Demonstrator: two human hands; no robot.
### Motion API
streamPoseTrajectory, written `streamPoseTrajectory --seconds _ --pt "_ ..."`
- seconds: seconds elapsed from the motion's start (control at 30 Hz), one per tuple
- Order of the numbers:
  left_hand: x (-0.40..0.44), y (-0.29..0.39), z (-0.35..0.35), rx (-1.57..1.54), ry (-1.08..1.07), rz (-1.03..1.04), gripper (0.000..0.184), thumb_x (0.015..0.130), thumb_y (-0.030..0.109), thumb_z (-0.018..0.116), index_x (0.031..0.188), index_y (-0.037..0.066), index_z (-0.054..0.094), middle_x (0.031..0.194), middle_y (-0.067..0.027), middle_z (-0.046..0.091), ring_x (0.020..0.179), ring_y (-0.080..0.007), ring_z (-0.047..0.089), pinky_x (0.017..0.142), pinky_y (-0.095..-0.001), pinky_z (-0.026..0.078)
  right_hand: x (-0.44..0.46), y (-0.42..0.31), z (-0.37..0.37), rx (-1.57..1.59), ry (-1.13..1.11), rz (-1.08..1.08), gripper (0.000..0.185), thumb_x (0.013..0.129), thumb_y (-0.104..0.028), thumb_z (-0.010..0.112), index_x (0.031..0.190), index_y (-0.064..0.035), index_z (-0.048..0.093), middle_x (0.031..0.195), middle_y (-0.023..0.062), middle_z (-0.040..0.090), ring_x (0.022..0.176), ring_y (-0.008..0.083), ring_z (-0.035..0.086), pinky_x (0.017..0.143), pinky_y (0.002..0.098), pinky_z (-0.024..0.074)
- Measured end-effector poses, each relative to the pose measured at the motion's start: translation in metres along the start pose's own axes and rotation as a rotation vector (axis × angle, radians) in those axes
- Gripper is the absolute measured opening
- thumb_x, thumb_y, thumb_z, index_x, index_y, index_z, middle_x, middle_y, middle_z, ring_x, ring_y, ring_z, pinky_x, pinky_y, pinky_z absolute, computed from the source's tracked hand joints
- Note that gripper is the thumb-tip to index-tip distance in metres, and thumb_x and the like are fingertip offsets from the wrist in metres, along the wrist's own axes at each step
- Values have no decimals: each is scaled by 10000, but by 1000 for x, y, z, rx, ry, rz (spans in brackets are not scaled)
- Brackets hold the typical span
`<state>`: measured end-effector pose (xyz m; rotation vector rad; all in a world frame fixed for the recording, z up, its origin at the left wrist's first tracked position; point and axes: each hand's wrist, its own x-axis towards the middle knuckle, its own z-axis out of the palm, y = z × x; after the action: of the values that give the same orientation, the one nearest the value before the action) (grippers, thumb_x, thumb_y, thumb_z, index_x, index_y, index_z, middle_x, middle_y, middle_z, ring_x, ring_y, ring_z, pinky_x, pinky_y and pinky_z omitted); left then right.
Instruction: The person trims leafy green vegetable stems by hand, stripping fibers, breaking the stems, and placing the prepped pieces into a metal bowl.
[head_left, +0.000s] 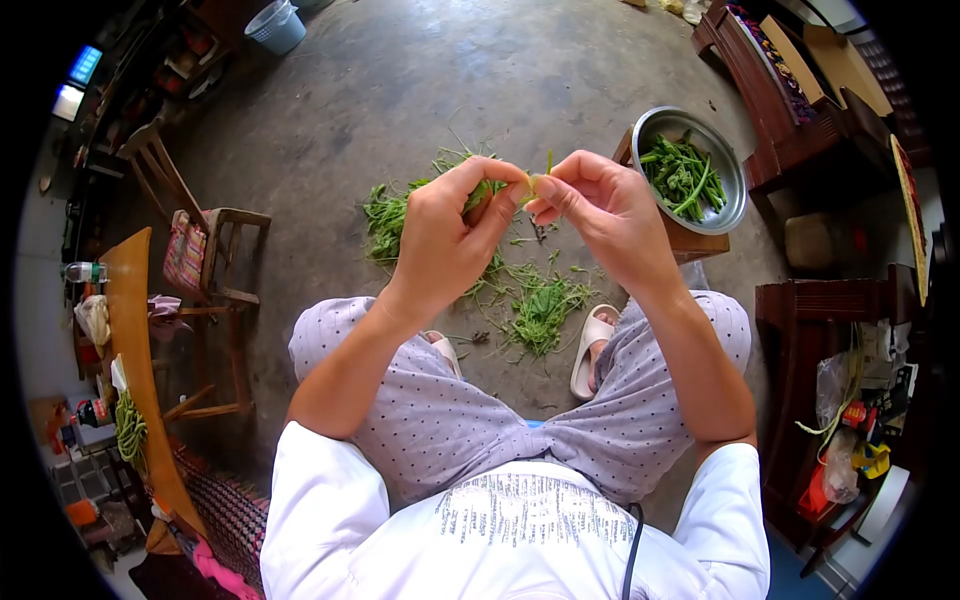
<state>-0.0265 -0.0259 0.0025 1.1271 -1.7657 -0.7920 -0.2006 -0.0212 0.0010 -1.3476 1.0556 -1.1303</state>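
My left hand [450, 230] and my right hand [615, 215] meet in front of me, thumbs and forefingers pinched close together. Between the fingertips is a thin green vegetable stem [530, 187], pale where both hands grip it. More green shows inside the curled left fingers, and a slim tip sticks up beside the right forefinger. Beyond my left hand, a pile of leafy greens [385, 220] lies on the floor. Nearer my feet sits a smaller heap of leaves and stringy trimmings [540, 310]. To the right, a metal bowl [738, 205] holds several green stems.
The bowl rests on a small wooden stool [700, 243]. A wooden chair [205, 230] and a table edge [135, 300] are at left. Dark wooden furniture [800, 150] lines the right. A light blue basket [277, 28] stands at the back left.
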Motion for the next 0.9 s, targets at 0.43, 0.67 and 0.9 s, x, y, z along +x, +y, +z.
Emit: streamPoseTrajectory --seconds 0.43,0.67,0.9 --pt "5 -7 -6 -422 21 -192 127 905 138 642 950 19 646 638 111 416 549 8 329 466 -186 242 0 5 -1 90 -263 19 167 909 -128 620 882 37 633 755 42 656 701 80 611 642 221 501" --pt "10 -9 -17 -522 149 -227 122 909 138 641 962 28 651 668 120 391 545 36 310 451 -167 203 -5 -9 -13 -300 -445 168 183 886 -137 647 864 37 592 699 41 603 660 77 553 598 233 456" --pt "8 -11 -20 -516 57 -240 137 908 141 640 982 27 654 672 105 403 525 24 301 444 -180 189 1 -2 -116 -1063 87 131 178 802 -157 641 866 6 671 792 180 663 738 300 647 690 366 492"
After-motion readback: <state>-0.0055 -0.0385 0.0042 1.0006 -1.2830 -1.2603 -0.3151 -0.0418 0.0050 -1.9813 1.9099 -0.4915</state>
